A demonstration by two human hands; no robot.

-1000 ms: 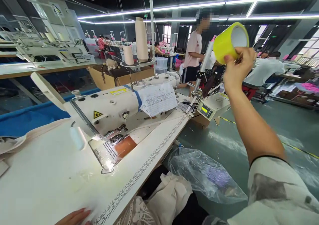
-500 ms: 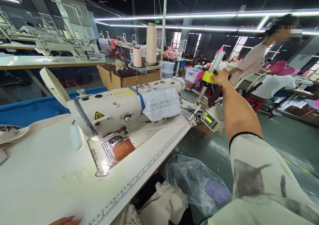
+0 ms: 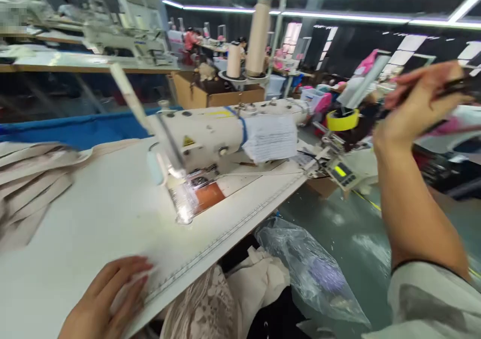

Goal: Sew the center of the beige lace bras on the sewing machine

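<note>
Strip lights ran over the workshop, and the white surface (image 3: 112, 204) in front of me carried a sewing machine (image 3: 203, 133). Half a second earlier my right hand (image 3: 424, 96) was gripping the yellow tape roll (image 3: 342, 121) up at the slanted pole (image 3: 366, 83); now the roll sat around the pole's lower end and that hand was up to the right, well apart from it. Its fingers were partly bent, with something dark beside them, too blurred for me to say whether I had hold of it. More of my left hand (image 3: 108, 294) had come into view, resting near the surface's marked edge, fingers loosely curled and spread from the thumb, around nothing that I could see. More of the beige cloth (image 3: 33, 184) showed at the left, too. Behind the machine, the cardboard box (image 3: 233, 98) had a fluffy tan thing (image 3: 206, 72) at its top. A clear plastic bag (image 3: 291, 249) lay on the floor with something purple (image 3: 326, 274) inside.
</note>
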